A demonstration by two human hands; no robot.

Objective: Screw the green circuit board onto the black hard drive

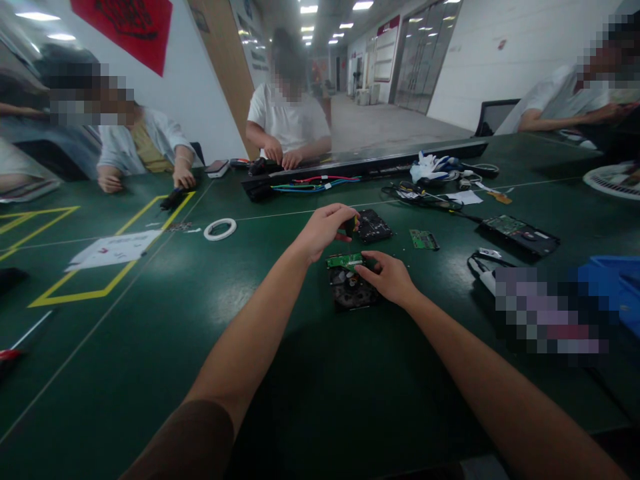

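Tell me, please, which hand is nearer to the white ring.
Left: the left hand is right of the white ring; the right hand is farther right, closer to the camera.

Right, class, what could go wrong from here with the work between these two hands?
The dark-handled tool in the left hand could slip and scratch the green circuit board below it. The right hand is close by, so a slip might catch it too. The dark drive lies on the table and might shift under pressure.
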